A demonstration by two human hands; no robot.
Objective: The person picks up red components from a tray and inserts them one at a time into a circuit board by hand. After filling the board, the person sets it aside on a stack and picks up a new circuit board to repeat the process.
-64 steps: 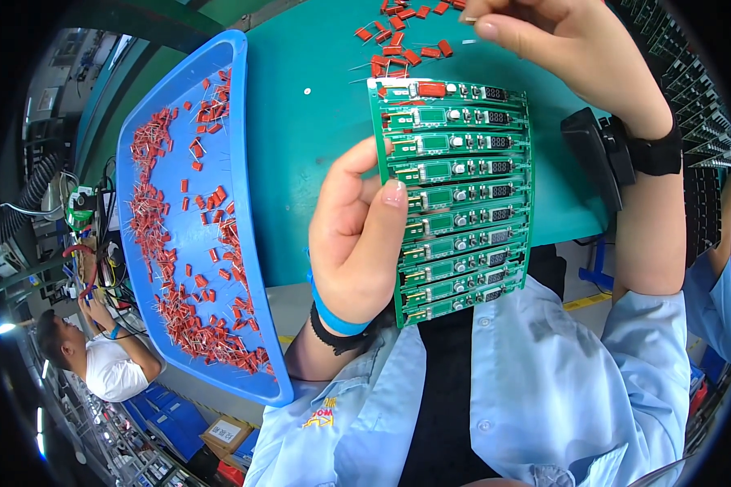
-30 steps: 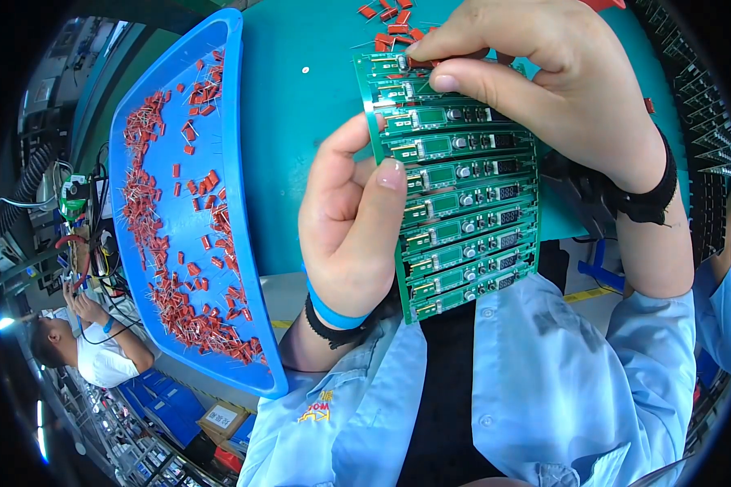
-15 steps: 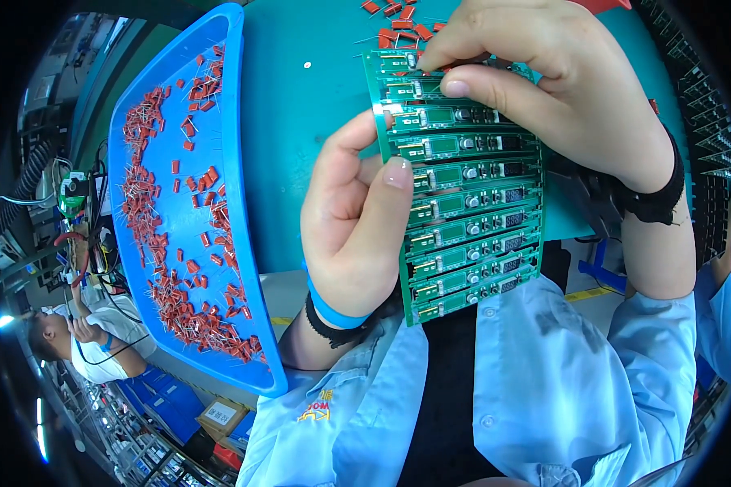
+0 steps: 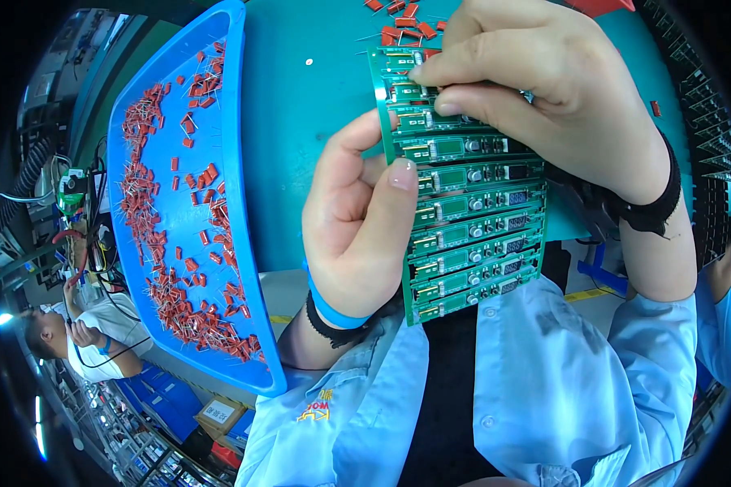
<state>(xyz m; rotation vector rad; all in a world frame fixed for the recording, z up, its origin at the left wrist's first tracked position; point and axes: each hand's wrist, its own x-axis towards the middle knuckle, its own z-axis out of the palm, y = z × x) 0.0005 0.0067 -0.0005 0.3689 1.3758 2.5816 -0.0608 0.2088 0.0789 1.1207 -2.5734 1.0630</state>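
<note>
My left hand (image 4: 356,215) grips a green circuit board panel (image 4: 453,176) by its left edge, thumb on top and fingers beneath. The panel is tilted and split into several narrow strips, each with small parts and many with a dark display block. Over its upper end, my right hand (image 4: 548,97) has thumb and index finger bent close together at the top strips. Whatever lies between those fingertips is hidden; a bit of red shows beside them. Past the panel's far end, several red box-shaped capacitors (image 4: 408,32) with wire leads lie on the teal mat (image 4: 292,162).
A long blue tray (image 4: 233,105) at left holds many loose red capacitors (image 4: 179,304). One capacitor (image 4: 655,107) lies right of my right wrist. Dark racks (image 4: 707,130) line the right side. Another person (image 4: 97,345) sits at far left, near cables.
My right hand has shifted slightly left and nearer along the top strips, its index fingertip now lower. The panel and my left hand have moved very slightly to the right.
</note>
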